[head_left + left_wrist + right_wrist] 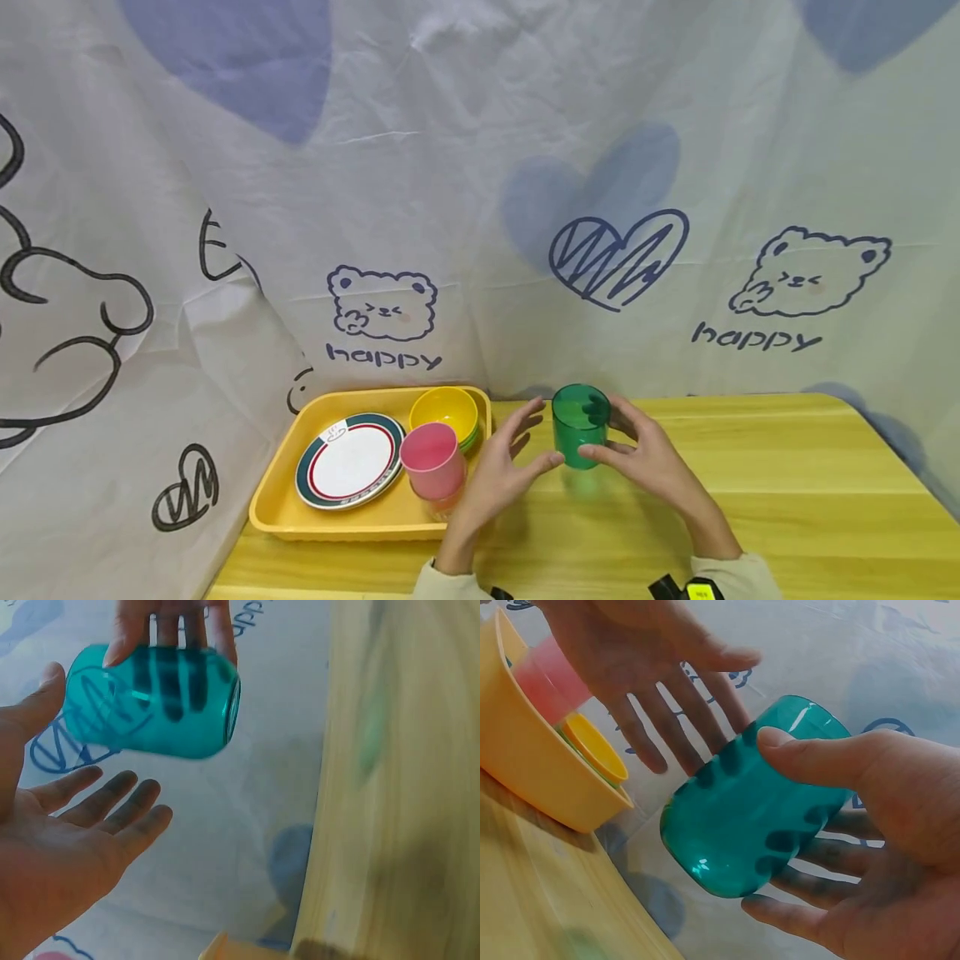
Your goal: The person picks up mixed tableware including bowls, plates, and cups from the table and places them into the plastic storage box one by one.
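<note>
A clear green cup (581, 437) is held upright above the table, its open mouth facing up. My right hand (647, 457) grips its right side, the thumb across the near wall and the fingers round the far side, showing dark through the plastic in the right wrist view. To the left of the cup is my left hand (501, 468), its fingers spread and its palm turned toward the cup. A gap shows between the left hand (75, 840) and the cup (150, 705) in the left wrist view.
On the left a yellow tray (273, 500) holds white plates (352, 462) with green and red rims, yellow and green bowls (444, 408), and a pink cup (435, 475) stacked on another. A printed cloth (480, 208) hangs behind the wooden table (810, 500).
</note>
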`<state>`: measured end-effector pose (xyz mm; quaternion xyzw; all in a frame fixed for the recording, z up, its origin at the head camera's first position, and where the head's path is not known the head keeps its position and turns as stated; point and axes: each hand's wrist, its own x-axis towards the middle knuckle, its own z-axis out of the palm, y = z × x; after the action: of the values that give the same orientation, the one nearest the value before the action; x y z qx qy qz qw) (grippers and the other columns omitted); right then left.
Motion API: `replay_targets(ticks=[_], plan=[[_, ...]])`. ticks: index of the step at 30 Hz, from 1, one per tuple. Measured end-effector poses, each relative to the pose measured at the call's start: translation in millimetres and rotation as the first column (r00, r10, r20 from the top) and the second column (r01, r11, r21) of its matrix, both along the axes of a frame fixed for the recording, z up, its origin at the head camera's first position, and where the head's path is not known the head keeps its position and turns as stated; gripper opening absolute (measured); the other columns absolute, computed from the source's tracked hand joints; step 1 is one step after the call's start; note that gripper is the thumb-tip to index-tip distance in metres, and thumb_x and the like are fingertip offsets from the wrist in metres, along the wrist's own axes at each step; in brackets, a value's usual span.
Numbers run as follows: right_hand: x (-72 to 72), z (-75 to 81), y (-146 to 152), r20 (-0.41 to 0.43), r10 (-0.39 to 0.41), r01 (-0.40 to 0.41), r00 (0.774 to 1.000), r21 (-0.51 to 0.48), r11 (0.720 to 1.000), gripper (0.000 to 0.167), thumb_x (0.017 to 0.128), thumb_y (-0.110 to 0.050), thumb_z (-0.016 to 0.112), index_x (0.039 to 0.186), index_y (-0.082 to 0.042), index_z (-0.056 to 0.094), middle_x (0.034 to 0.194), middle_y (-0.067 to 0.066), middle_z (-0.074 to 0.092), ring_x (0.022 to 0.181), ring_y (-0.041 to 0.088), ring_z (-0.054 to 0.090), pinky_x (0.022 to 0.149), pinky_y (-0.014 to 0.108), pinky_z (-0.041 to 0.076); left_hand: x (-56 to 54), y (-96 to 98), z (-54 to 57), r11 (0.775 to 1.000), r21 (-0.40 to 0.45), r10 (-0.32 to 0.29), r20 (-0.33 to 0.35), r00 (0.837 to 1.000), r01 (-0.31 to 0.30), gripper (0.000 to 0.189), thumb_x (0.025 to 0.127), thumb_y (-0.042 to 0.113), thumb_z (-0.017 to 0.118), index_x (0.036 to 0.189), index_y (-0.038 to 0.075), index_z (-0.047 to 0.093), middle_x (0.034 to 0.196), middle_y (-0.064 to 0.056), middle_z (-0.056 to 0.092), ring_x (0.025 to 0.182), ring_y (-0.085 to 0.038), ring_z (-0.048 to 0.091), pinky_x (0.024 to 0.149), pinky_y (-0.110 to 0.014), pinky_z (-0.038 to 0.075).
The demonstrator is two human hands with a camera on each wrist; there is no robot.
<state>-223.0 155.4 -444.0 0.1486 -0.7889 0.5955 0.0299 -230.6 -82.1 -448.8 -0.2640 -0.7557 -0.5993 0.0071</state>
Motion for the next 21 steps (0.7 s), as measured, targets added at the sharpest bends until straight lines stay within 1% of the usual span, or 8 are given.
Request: replay_targets(ticks=[4,6,9,12,16,21], plan=[[0.7,0.8,-2.3,-0.007,0.029,-0.029,1.0,0.016,0.999,0.071,0.087,-0.018,0.084,0.147,-0.003,0.048,0.139,0.024,0.056,0.131,0.045,0.053,0.098,0.04,0.056,1.0,6.7,-2.0,0.998,0.056,-0.042,0.041,0.998,0.04,0.068,0.097,0.018,0.074,0.157,0.018,0.041,0.157,-0.005,0.045,0.14,-0.033,0.047,0.115,-0.051,0.039],[1.6,1.6,-2.6,-0.003,0.04,-0.04,0.999,0.022,0.999,0.07,0.087,-0.018,0.084,0.146,-0.003,0.049,0.139,0.023,0.057,0.131,0.045,0.053,0.098,0.04,0.056,1.8,9.2,-1.8,0.996,0.071,-0.049,0.057,0.997,0.045,0.069,0.097,0.016,0.074,0.157,0.017,0.041,0.157,-0.005,0.045,0.14,-0.031,0.047,0.115,-0.051,0.039],[3.8,3.0,-2.1,0.004,0.052,-0.052,0.999,0.022,0.998,0.07,0.087,-0.019,0.084,0.146,-0.003,0.049,0.138,0.023,0.058,0.13,0.044,0.053,0.099,0.04,0.056,2.2,11.7,-2.4,0.994,0.096,-0.059,0.07,0.996,0.052,0.069,0.096,0.013,0.074,0.156,0.015,0.041,0.156,-0.006,0.045,0.141,-0.033,0.046,0.115,-0.052,0.039],[5.6,4.7,-2.2,0.007,0.068,-0.069,0.998,0.025,0.997,0.072,0.087,-0.02,0.085,0.147,-0.002,0.049,0.137,0.022,0.059,0.129,0.043,0.055,0.098,0.039,0.056,2.4,13.1,-2.9,0.992,0.115,-0.061,0.06,0.996,0.053,0.068,0.095,0.012,0.075,0.155,0.013,0.043,0.154,-0.007,0.047,0.14,-0.033,0.047,0.114,-0.053,0.04],[6.6,6.7,-3.5,0.012,0.088,-0.088,0.996,0.032,0.996,0.071,0.086,-0.021,0.085,0.145,-0.002,0.051,0.136,0.022,0.06,0.128,0.043,0.056,0.096,0.036,0.057,2.3,14.0,-3.9,0.991,0.124,-0.046,0.038,0.998,0.041,0.065,0.095,0.015,0.076,0.152,0.011,0.046,0.15,-0.01,0.052,0.136,-0.033,0.05,0.111,-0.051,0.044],[7.0,8.4,-4.6,0.016,0.1,-0.1,0.995,0.024,0.995,0.068,0.086,-0.018,0.085,0.143,-0.001,0.053,0.135,0.022,0.06,0.127,0.043,0.056,0.095,0.036,0.057,1.8,14.0,-2.4,0.989,0.147,-0.031,0.042,0.999,0.025,0.061,0.095,0.016,0.076,0.149,0.009,0.05,0.145,-0.012,0.056,0.133,-0.034,0.053,0.11,-0.05,0.046]])
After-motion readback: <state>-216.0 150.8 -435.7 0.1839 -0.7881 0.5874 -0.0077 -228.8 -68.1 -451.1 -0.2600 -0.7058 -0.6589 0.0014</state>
